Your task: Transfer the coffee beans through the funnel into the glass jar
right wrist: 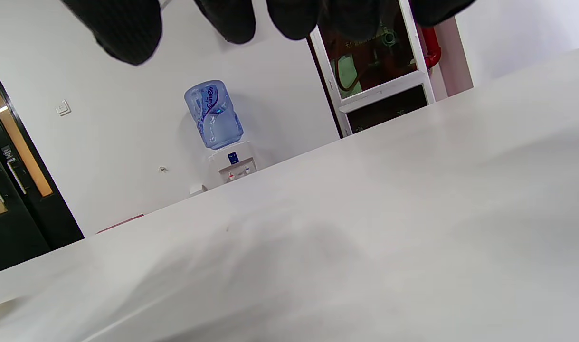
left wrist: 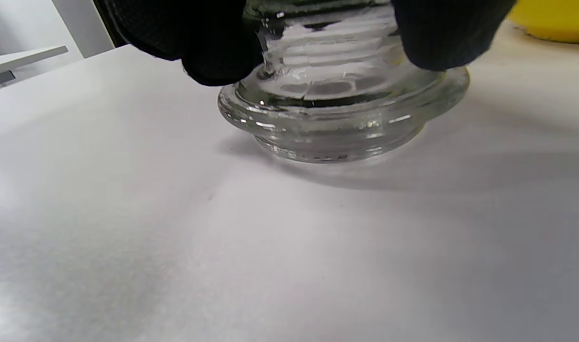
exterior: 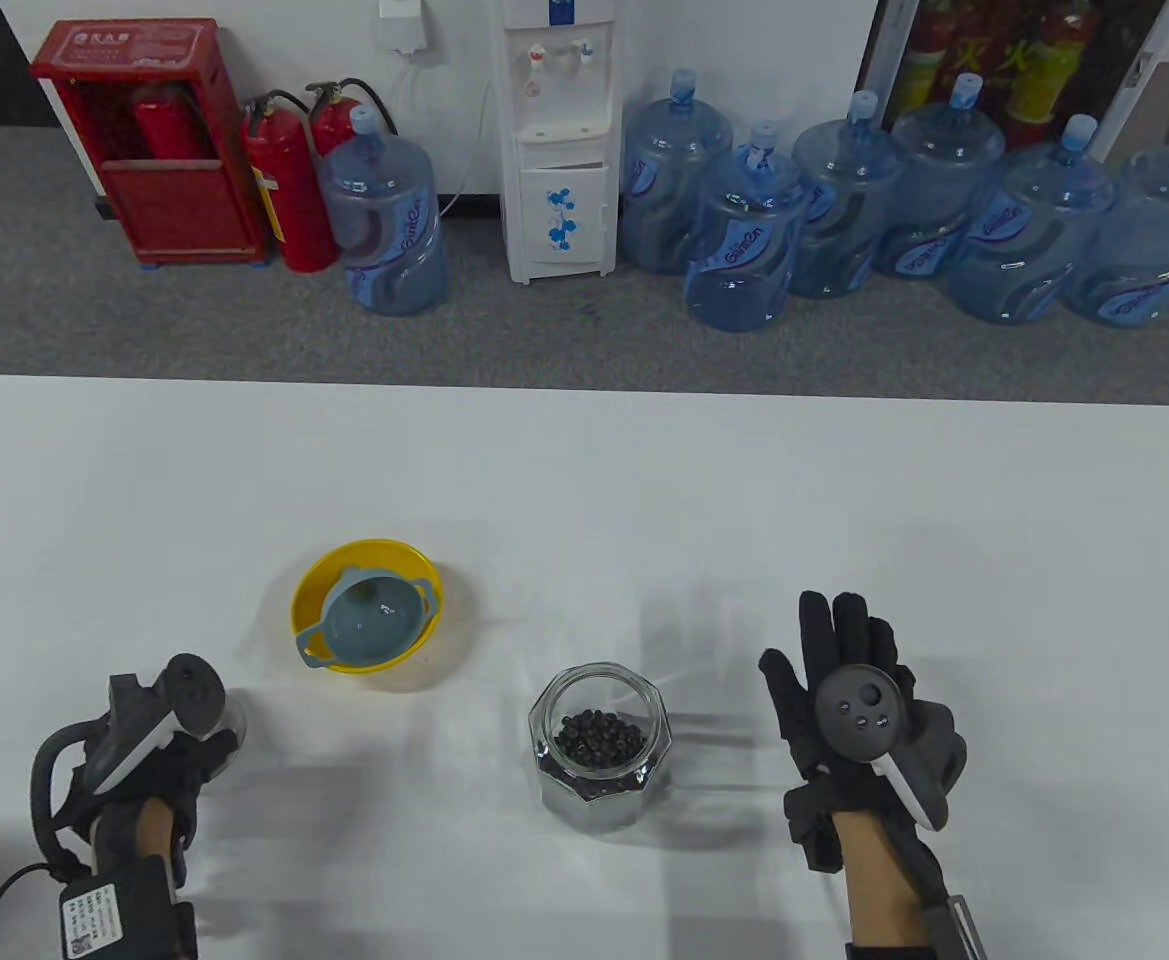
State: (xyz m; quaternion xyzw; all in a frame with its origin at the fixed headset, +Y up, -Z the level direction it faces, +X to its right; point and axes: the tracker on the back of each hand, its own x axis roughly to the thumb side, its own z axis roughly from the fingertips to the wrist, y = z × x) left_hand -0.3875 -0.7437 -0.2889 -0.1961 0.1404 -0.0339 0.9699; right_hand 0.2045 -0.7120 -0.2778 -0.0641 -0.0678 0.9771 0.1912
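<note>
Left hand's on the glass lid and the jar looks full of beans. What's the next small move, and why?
Probably lift the lid toward the jar: the left hand grips it on the table, the jar stands open with beans inside, and the funnel lies in the yellow bowl.

Black gloved fingertips [right wrist: 123, 28] hang above the white table [right wrist: 389, 213], a water dispenser [right wrist: 218, 128] against the far wall

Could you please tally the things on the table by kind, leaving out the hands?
Glass jar with coffee beans: 1
Glass lid, under the left hand: 1
Yellow bowl: 1
Blue-grey funnel, in the bowl: 1
Total: 4
</note>
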